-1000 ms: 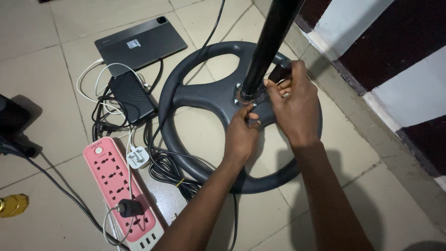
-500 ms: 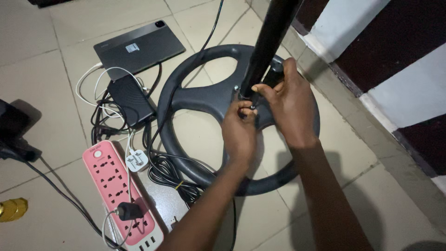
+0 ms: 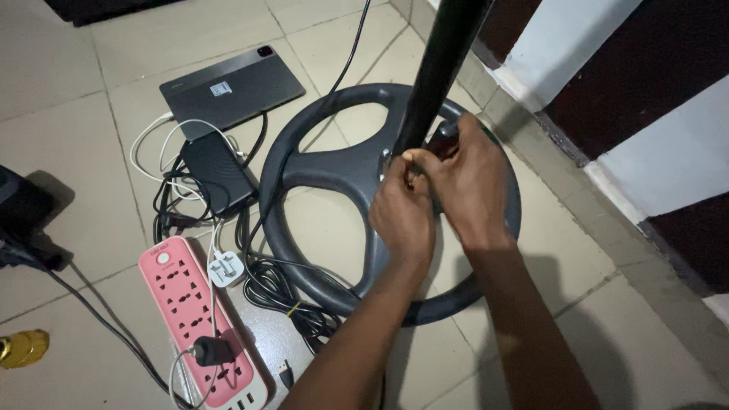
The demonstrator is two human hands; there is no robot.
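Black pole (image 3: 444,57) stands bolted into the ring base (image 3: 319,163) on the tiles. My left hand (image 3: 402,216) pinches a bolt there; my right hand (image 3: 467,178) grips a dark tool. It could slip off sideways.

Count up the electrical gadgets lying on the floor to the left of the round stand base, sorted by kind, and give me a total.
Grey tablet: 1
Black power bank or adapter: 1
Pink power strip: 1
White plug adapter: 1
Black plug in the strip: 1
Total: 5
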